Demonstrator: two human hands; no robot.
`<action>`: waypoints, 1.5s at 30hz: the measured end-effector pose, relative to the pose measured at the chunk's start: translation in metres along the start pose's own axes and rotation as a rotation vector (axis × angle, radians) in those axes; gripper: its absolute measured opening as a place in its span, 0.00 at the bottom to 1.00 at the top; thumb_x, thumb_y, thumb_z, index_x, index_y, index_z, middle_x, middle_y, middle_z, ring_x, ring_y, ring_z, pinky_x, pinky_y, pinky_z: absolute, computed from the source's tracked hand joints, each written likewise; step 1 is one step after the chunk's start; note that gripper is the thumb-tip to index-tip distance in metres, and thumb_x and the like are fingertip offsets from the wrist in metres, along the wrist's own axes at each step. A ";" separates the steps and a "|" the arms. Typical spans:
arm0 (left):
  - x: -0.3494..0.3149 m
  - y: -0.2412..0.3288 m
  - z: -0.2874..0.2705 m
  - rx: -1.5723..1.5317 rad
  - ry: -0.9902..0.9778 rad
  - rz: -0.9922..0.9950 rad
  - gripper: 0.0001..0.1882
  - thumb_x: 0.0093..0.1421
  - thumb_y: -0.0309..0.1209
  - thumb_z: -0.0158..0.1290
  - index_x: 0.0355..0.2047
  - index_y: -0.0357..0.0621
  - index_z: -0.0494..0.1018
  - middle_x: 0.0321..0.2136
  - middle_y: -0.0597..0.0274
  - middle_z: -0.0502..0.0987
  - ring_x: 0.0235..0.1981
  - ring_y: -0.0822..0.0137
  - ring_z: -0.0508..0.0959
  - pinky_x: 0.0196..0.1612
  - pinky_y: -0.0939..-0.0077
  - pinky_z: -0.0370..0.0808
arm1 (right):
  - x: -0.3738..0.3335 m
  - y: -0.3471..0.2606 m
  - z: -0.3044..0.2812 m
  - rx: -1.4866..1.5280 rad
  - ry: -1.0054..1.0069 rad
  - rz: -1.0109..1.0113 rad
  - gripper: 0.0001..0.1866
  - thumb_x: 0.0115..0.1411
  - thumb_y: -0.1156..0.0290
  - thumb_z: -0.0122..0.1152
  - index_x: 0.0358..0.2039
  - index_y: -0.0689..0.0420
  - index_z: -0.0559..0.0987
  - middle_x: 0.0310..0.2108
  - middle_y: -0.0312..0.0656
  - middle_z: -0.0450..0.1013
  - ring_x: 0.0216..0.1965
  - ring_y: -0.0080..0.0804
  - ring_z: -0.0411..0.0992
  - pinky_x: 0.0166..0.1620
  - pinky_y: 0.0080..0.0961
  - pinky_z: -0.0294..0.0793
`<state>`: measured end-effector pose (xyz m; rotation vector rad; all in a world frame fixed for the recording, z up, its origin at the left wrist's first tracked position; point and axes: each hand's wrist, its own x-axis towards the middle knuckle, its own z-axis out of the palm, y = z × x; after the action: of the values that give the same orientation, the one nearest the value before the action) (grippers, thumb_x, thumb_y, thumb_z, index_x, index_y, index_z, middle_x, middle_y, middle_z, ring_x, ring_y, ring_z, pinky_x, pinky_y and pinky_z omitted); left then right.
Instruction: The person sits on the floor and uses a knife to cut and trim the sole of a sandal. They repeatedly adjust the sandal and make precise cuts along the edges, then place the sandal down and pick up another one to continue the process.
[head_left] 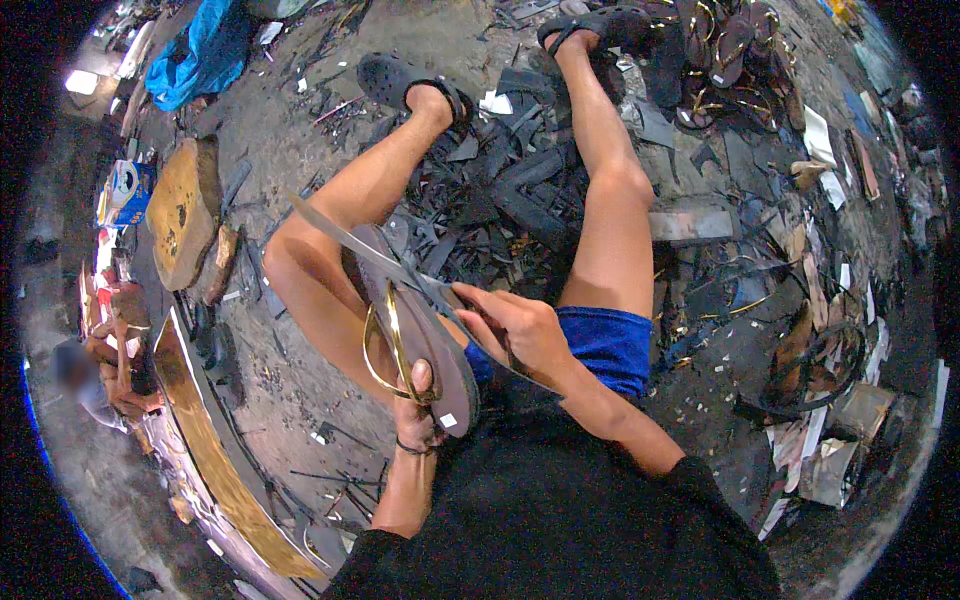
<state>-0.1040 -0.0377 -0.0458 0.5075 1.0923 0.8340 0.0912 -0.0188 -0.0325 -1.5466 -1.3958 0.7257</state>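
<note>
A sandal (440,362) with a brown footbed, gold straps and a small white sticker at its heel lies slantwise over my lap. My left hand (415,410) is closed around its heel end, the thumb on top by the strap. Across the sandal's far part runs a long, thin grey blade (375,242), its far end reaching over my left knee. My right hand (515,335) is closed on the blade near its other end, close to the sandal's right edge. The fingers partly hide the grip. Where the blade touches the sandal I cannot tell.
Black offcuts (500,190) heap between my legs. Several finished-looking sandals (735,50) are piled at far right. A wooden block (182,215), a blue box (130,190) and a long board (215,440) lie left, near another person (115,360). A blue sheet (205,55) lies far left.
</note>
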 end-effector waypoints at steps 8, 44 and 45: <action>-0.010 -0.003 0.015 0.120 -0.085 0.110 0.31 0.56 0.45 0.63 0.54 0.41 0.69 0.42 0.64 0.77 0.43 0.68 0.77 0.44 0.74 0.75 | 0.085 0.008 0.018 -0.046 -0.026 0.029 0.15 0.63 0.61 0.61 0.43 0.59 0.82 0.30 0.54 0.78 0.26 0.45 0.78 0.32 0.34 0.77; 0.230 0.284 -0.062 1.092 0.571 0.950 0.15 0.67 0.39 0.50 0.45 0.43 0.79 0.33 0.55 0.81 0.36 0.66 0.79 0.37 0.67 0.76 | 0.056 0.016 -0.167 -0.450 0.364 -0.108 0.26 0.57 0.63 0.68 0.52 0.64 0.76 0.37 0.44 0.78 0.39 0.25 0.74 0.44 0.31 0.75; 0.226 0.310 -0.058 0.711 0.401 1.044 0.14 0.68 0.36 0.50 0.46 0.41 0.78 0.35 0.62 0.80 0.37 0.71 0.78 0.37 0.72 0.77 | 0.068 0.000 -0.158 -0.404 0.344 -0.187 0.26 0.56 0.64 0.69 0.52 0.65 0.75 0.39 0.44 0.78 0.41 0.24 0.74 0.45 0.32 0.74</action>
<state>-0.2131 0.3268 0.0277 1.6451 1.4967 1.4814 0.2428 0.0105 0.0434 -1.7179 -1.4517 0.0542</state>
